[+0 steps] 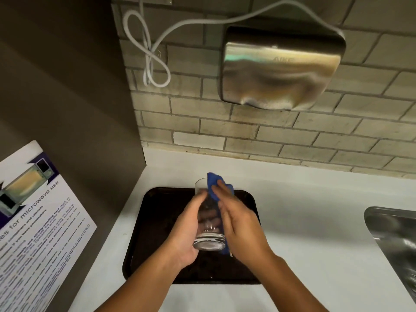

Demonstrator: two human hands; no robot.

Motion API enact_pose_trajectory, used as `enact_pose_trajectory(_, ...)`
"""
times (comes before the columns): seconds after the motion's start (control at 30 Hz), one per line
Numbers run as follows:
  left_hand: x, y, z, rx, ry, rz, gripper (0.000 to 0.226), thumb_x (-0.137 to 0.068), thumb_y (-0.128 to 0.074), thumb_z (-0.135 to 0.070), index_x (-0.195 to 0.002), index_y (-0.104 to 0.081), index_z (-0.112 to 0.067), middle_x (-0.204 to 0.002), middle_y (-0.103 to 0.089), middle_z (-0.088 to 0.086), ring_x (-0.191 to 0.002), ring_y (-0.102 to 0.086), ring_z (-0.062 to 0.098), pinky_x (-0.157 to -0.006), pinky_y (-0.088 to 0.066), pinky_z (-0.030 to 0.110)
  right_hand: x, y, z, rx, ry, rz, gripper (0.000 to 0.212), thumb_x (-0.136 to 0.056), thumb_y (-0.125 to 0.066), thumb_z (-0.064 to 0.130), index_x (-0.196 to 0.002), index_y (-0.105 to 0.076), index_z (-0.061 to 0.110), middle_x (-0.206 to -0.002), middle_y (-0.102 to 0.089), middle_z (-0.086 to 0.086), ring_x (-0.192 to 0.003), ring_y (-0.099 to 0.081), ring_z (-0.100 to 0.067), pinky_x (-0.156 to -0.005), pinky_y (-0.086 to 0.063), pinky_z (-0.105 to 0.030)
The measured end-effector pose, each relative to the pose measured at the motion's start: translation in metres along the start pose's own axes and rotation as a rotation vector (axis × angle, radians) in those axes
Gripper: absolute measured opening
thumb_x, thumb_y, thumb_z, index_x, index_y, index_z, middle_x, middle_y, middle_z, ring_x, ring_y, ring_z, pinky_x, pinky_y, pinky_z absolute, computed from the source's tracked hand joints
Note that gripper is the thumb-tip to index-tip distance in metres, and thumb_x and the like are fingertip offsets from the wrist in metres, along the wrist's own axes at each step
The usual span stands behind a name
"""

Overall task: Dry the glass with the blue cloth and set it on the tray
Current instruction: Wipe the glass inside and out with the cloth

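A clear drinking glass point(208, 235) is held above the dark tray point(155, 212), tilted with its thick base toward me and its mouth pointing away. My left hand point(188, 235) wraps around the glass from the left. Pressed against the glass's right side by my right hand point(240, 226) is the blue cloth point(215, 184), which bunches up near the rim and shows again as a small corner below the base. The tray lies flat on the white counter with nothing on it that I can see.
A steel sink point(396, 239) opens at the right edge of the white counter point(304, 221). A steel hand dryer point(281, 68) with a looped white cable point(148, 52) hangs on the brick wall. A microwave notice point(38, 219) is stuck to the brown side panel at left.
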State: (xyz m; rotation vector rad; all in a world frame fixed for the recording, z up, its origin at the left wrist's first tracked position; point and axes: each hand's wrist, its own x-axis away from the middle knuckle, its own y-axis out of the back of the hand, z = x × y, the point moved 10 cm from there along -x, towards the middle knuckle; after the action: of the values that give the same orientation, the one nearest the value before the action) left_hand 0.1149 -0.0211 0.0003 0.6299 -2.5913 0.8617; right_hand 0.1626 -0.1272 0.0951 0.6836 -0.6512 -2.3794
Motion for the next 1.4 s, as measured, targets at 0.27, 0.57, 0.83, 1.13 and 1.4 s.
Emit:
enact_pose_trajectory(0.27, 0.008, -0.006, -0.015, -0.034, -0.112, 0.052, 0.040, -0.096, -0.081, -0.046, -0.132, -0.080, -0.030, -0.131, -0.084, 0.013, -0.116, -0.083, 0.035, -0.085, -0.068, 0.043, -0.001, -0.005, 0.009, 0.237, 0.095, 0.069, 0.066, -0.109, -0.051, 0.006, -0.168, -0.036, 0.032, -0.179, -0.030, 0.008, -0.164, -0.025, -0.002, -0.127, -0.022, -0.010)
enact_pose_trajectory(0.57, 0.009, -0.007, -0.019, -0.107, -0.211, 0.032, 0.039, -0.085, -0.088, -0.051, -0.123, -0.081, -0.046, -0.126, -0.087, -0.002, -0.122, -0.080, 0.029, -0.113, -0.058, 0.060, -0.014, 0.010, 0.007, 0.312, 0.126, 0.089, 0.061, -0.106, -0.059, -0.007, -0.164, -0.045, 0.010, -0.173, -0.038, -0.006, -0.161, -0.037, -0.021, -0.130, -0.038, -0.039)
enact_pose_trajectory(0.83, 0.005, -0.001, -0.005, -0.077, -0.175, -0.013, 0.035, -0.094, -0.086, -0.045, -0.128, -0.079, -0.041, -0.129, -0.085, 0.006, -0.119, -0.081, 0.036, -0.108, -0.062, 0.059, -0.008, 0.006, -0.012, 0.155, 0.061, 0.036, 0.059, -0.113, -0.053, 0.004, -0.168, -0.038, 0.021, -0.168, -0.044, 0.009, -0.156, -0.041, 0.001, -0.125, -0.035, -0.014)
enact_pose_trajectory(1.13, -0.005, 0.001, -0.029, -0.083, -0.211, -0.100, 0.059, -0.089, -0.090, -0.045, -0.141, -0.069, -0.030, -0.120, -0.088, 0.009, -0.106, -0.086, 0.032, -0.091, -0.070, 0.054, -0.005, -0.004, -0.035, -0.144, -0.141, -0.030, 0.049, -0.117, -0.046, 0.014, -0.164, -0.046, 0.029, -0.125, -0.059, 0.061, -0.120, -0.061, 0.024, -0.097, -0.048, 0.000)
enact_pose_trajectory(1.4, -0.006, -0.005, -0.036, -0.154, -0.246, -0.081, 0.025, -0.098, -0.083, -0.037, -0.116, -0.069, -0.046, -0.103, -0.090, -0.012, -0.095, -0.086, 0.009, -0.079, -0.069, 0.030, -0.004, -0.005, -0.042, -0.242, -0.229, -0.083, 0.051, -0.117, -0.045, 0.016, -0.151, -0.048, 0.054, -0.125, -0.066, 0.052, -0.122, -0.065, 0.016, -0.102, -0.051, -0.006)
